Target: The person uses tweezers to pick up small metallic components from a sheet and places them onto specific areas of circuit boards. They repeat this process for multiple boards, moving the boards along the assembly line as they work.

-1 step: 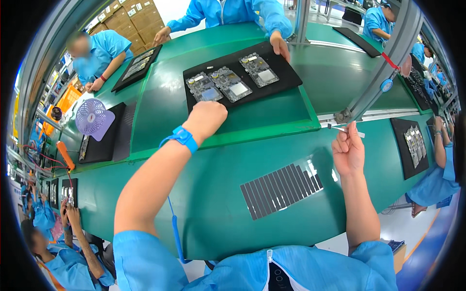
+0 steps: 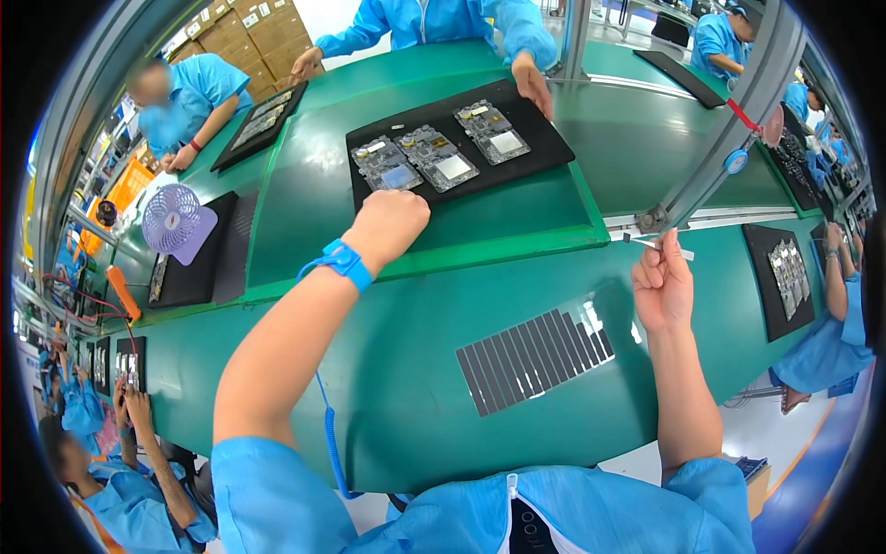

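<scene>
Basically, left hand (image 2: 388,224) is a closed fist at the near edge of the black tray (image 2: 544,138), holding nothing visible; 3 circuit boards (image 2: 441,157) lie just beyond its knuckles. Right hand (image 2: 662,286), well apart, pinches a thin white strip (image 2: 657,244), long axis left-right, above the dark strip sheet (image 2: 535,355) on the table (image 2: 388,369).

A single head-worn fisheye view looks steeply down and forward over the green tabletop (image 2: 388,369), close above the person's own forearms, which enter from six o'clock. Straight edges bow toward the rim. Co-workers ring the edge from nine round to three o'clock.
</scene>
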Tool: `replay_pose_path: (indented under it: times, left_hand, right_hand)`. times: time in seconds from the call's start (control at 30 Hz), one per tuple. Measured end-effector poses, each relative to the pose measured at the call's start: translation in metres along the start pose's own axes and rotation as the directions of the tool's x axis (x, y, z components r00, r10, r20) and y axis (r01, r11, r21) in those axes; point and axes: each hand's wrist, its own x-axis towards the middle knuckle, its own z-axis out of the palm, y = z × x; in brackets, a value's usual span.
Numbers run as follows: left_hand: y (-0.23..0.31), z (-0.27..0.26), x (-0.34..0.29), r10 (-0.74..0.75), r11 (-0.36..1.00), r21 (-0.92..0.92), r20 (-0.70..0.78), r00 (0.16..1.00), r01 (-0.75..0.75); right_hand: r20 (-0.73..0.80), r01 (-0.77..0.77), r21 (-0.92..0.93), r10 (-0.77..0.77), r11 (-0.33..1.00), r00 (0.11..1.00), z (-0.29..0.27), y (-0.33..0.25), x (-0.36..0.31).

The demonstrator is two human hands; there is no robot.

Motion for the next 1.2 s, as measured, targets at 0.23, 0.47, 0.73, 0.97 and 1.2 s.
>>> replay_pose_path:
  times: [0.23, 0.47, 0.73, 0.97, 1.2]
  left_hand:
    - [0.075, -0.041, -0.145, 0.054, 0.998, -0.008, -0.232, 0.971, -0.057]
    - [0.14, -0.075, -0.244, -0.041, 0.973, -0.226, 0.031, 0.999, 0.047]
    - [0.171, -0.077, -0.139, -0.062, 0.891, -0.447, -0.301, 0.951, -0.083]
    - [0.196, -0.033, -0.121, -0.081, 0.97, -0.243, -0.383, 0.92, -0.016]
    - [0.195, -0.032, -0.121, -0.033, 0.976, -0.211, -0.378, 0.925, -0.052]
  right_hand:
    - [0.0, -0.063, -0.016, 0.063, 0.998, 0.998, -0.004, -0.005, -0.001]
    - [0.149, -0.126, -0.257, 0.168, 0.958, 0.974, 0.035, 0.035, -0.037]
    - [0.193, -0.129, -0.547, 0.275, 0.827, 0.942, 0.066, 0.078, -0.056]
    - [0.196, -0.152, -0.649, 0.357, 0.745, 0.913, 0.069, 0.088, -0.053]
    - [0.168, -0.168, -0.617, 0.337, 0.769, 0.926, 0.069, 0.089, -0.055]
